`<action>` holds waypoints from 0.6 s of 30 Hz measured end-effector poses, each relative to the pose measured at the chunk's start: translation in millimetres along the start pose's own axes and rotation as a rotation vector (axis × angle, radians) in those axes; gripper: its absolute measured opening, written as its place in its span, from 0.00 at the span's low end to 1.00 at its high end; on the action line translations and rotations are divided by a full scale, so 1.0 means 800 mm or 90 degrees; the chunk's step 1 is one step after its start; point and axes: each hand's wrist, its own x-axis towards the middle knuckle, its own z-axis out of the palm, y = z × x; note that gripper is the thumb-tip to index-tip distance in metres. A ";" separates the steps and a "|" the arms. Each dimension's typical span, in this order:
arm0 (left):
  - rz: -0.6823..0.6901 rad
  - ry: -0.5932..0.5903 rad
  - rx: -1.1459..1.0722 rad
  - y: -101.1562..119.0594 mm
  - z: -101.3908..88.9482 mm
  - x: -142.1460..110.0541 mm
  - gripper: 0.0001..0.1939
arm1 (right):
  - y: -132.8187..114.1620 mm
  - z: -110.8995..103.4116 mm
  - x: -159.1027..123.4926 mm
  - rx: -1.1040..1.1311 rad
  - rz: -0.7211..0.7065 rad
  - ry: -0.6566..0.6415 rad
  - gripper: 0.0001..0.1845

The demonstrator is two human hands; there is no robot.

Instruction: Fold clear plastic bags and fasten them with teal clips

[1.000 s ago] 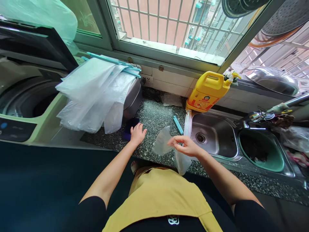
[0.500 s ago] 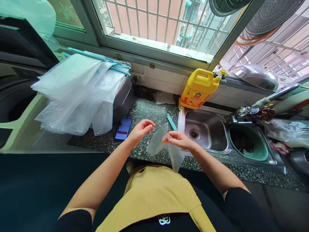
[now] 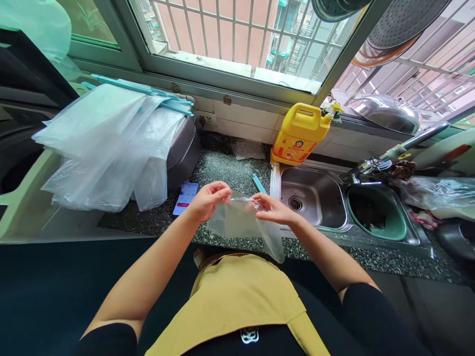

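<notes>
A clear plastic bag (image 3: 237, 220) hangs between my two hands, in front of the counter edge. My left hand (image 3: 211, 200) is closed on one end of its top edge. The fingers of my right hand (image 3: 272, 208) pinch the other end, and part of the bag droops below them. Just beyond my right hand a light-blue plastic strip (image 3: 259, 183) lies on the speckled counter (image 3: 226, 173). A phone with a lit screen (image 3: 185, 198) lies left of my left hand.
Several clear bags (image 3: 107, 143) with blue strips lie draped over a dark box (image 3: 185, 153) at left. A yellow jug (image 3: 300, 133) with a pump stands behind the steel sink (image 3: 311, 198). A green basin (image 3: 397, 225) sits in the right bowl, below the faucet (image 3: 371, 165).
My left hand has moved right and taken hold of the bag's edge. The bag, earlier hanging from my right hand alone, now stretches between both hands.
</notes>
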 end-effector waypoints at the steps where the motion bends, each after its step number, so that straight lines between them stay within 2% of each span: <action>1: 0.017 0.023 0.000 0.005 -0.004 -0.001 0.18 | 0.009 -0.001 -0.002 -0.041 0.011 0.027 0.26; 4: 0.056 0.081 0.020 0.018 -0.021 -0.004 0.17 | 0.036 -0.002 -0.008 -0.111 0.072 0.045 0.21; 7: 0.079 0.127 0.056 0.030 -0.040 -0.007 0.16 | 0.055 -0.006 -0.015 -0.087 0.138 0.047 0.16; 11: 0.087 0.191 0.058 0.038 -0.060 -0.013 0.14 | 0.070 -0.015 -0.025 -0.032 0.190 0.086 0.14; 15: 0.077 0.223 0.029 0.042 -0.066 -0.017 0.13 | 0.087 -0.013 -0.017 0.014 0.157 0.167 0.16; 18: 0.059 0.210 0.037 0.047 -0.065 -0.018 0.13 | 0.100 0.002 0.020 0.025 0.136 0.179 0.27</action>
